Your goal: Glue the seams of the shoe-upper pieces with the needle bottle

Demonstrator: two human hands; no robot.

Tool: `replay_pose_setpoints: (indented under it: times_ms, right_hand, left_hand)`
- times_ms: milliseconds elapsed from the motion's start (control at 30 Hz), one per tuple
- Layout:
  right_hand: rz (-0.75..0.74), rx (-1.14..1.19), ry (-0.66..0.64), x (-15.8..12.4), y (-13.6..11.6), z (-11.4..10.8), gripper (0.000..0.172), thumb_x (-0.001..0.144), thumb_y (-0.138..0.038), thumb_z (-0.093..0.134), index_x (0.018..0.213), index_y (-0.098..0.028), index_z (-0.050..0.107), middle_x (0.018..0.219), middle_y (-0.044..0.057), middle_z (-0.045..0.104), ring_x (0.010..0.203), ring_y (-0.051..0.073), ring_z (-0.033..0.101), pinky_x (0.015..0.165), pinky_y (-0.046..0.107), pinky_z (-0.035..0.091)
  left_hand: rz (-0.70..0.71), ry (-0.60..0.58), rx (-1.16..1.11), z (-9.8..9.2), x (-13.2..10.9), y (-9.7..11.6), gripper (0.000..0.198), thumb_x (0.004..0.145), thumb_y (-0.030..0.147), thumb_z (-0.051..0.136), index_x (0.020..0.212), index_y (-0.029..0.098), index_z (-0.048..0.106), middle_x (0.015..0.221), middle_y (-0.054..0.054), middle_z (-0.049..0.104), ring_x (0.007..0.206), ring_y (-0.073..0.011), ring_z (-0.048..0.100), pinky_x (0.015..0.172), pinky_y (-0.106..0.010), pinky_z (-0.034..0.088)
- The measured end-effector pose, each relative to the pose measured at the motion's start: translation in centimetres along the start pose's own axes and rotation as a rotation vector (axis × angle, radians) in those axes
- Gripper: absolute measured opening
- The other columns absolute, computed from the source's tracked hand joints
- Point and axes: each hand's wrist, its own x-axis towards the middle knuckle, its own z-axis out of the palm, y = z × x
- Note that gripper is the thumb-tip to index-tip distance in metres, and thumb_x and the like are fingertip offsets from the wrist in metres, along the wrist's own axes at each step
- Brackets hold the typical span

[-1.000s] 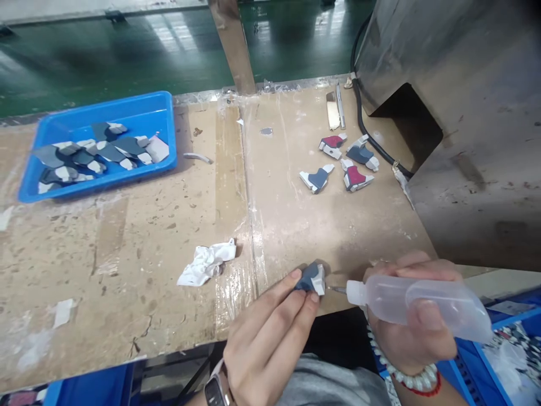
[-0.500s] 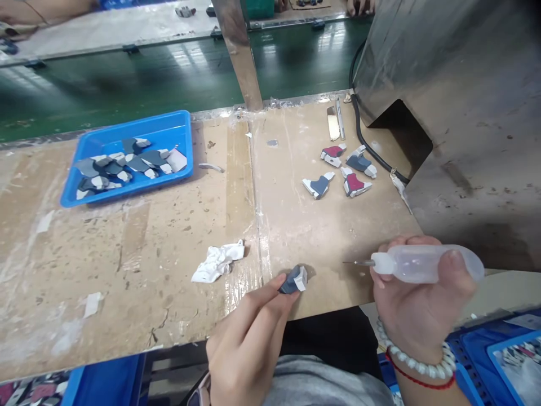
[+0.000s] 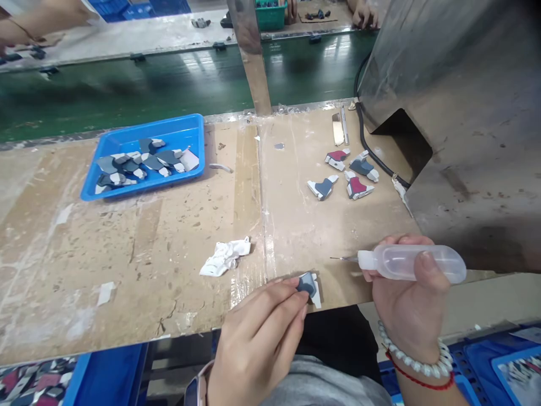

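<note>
Near the front edge of the cardboard-covered table, my left hand pinches a small grey-and-white plastic part between thumb and fingers. My right hand is wrapped round a translucent squeeze bottle that lies sideways, its thin metal needle tip pointing left. The tip is a little above and right of the part, apart from it. Beyond the hands lie several similar parts, such as a grey-and-white one and a red-and-white one.
A blue tray of grey-and-white parts stands at the left. A crumpled white tissue lies left of my hands. A metal housing and black cable bound the right. Behind the green conveyor, a co-worker's hand shows.
My left hand has moved slightly right and turned the part, so its grey face shows more. The bottle has shifted left, its needle nearer the part. The whole view has shifted a little.
</note>
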Motion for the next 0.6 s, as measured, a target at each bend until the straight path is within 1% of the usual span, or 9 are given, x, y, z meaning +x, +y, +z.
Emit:
replay_pose_setpoints:
  times_ms: [67,133,200,300,400,467,600]
  right_hand:
    - [-0.012,0.001,0.008,0.0,0.1,0.0,0.023,0.076,-0.04,0.078,0.082,-0.023,0.064,0.078,-0.002,0.059,0.053,0.013,0.057,0.043,0.026,0.048]
    - [-0.025,-0.002,0.016,0.0,0.2,0.1,0.026,0.074,-0.04,0.079,0.082,-0.023,0.063,0.079,-0.002,0.058,0.055,0.013,0.058,0.042,0.025,0.048]
    - [-0.032,-0.014,0.019,0.0,0.4,0.0,0.028,0.072,-0.04,0.08,0.082,-0.023,0.062,0.08,-0.001,0.058,0.058,0.014,0.058,0.042,0.024,0.048]
    - [-0.049,-0.06,-0.002,-0.1,0.5,-0.4,0.029,0.072,-0.041,0.081,0.082,-0.023,0.062,0.079,0.0,0.057,0.06,0.015,0.057,0.042,0.025,0.046]
    - [-0.055,-0.129,-0.071,-0.3,0.7,-0.8,0.027,0.076,-0.042,0.08,0.085,-0.024,0.062,0.08,0.001,0.059,0.064,0.016,0.058,0.046,0.027,0.046]
    - [-0.049,-0.161,-0.109,-0.5,0.8,-1.0,0.024,0.079,-0.04,0.079,0.089,-0.025,0.063,0.084,0.001,0.059,0.067,0.017,0.058,0.048,0.028,0.048]
    - [-0.077,-0.168,-0.119,-0.6,1.0,-1.2,0.021,0.081,-0.038,0.079,0.091,-0.026,0.064,0.087,0.004,0.057,0.075,0.02,0.058,0.049,0.03,0.049]
  left_hand:
    - [0.017,-0.016,0.048,-0.2,0.4,0.3,0.017,0.09,0.004,0.067,0.106,0.009,0.071,0.103,-0.006,0.072,0.106,-0.0116,0.07,0.099,-0.018,0.055]
    - [0.028,-0.044,0.102,-0.4,0.8,0.3,0.013,0.091,0.008,0.067,0.104,0.009,0.071,0.103,-0.007,0.073,0.101,-0.0122,0.071,0.095,-0.019,0.058]
    - [0.047,-0.069,0.137,-0.7,1.2,0.2,0.01,0.092,0.011,0.068,0.101,0.01,0.072,0.103,-0.006,0.075,0.095,-0.0131,0.073,0.089,-0.022,0.061]
    - [0.091,-0.121,0.161,-1.0,1.9,0.0,0.007,0.092,0.013,0.068,0.097,0.013,0.072,0.101,-0.003,0.077,0.092,-0.0153,0.075,0.084,-0.026,0.064]
    - [0.152,-0.146,0.19,-1.0,2.7,0.0,0.004,0.09,0.011,0.071,0.093,0.012,0.071,0.098,-0.004,0.078,0.092,-0.0172,0.075,0.084,-0.029,0.066]
    - [0.196,-0.143,0.21,-0.9,3.0,0.0,0.003,0.088,0.009,0.072,0.089,0.01,0.069,0.092,-0.005,0.078,0.089,-0.0174,0.075,0.084,-0.03,0.066]
    - [0.243,-0.123,0.253,-0.5,2.9,0.2,0.006,0.086,0.007,0.074,0.085,0.009,0.068,0.086,-0.006,0.077,0.085,-0.0172,0.076,0.085,-0.03,0.065]
